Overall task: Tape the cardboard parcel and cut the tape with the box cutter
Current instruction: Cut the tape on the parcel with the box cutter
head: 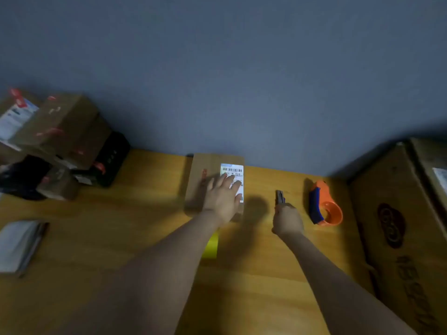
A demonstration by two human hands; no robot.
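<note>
While the cardboard parcel [210, 182] lies flat on the wooden tabletop [125, 213], up against the grey-blue wall [217, 68], the left hand [222, 198] presses down on it, palm flat and fingers spread wide, fingertips reaching onto the white shipping label [232, 172] with its barcode. No grip there, just an open hand pinning the box. Over to the right, the right hand [287, 220] has a closed grip on the box cutter [279, 197], its tip pointing away toward the wall, just beside the parcel's right edge and apart from it. Further right sits the orange tape dispenser [325, 204] with its blue handle, resting on the tabletop, near the cutter and untouched. A yellow strip [211, 245] peeks out beneath the left forearm. Far left, a stack of taped cardboard boxes [55, 136] crowds the corner, and a pale flat packet [19, 245] lies near the left edge. A big printed carton [396, 226] stands at the right.
</note>
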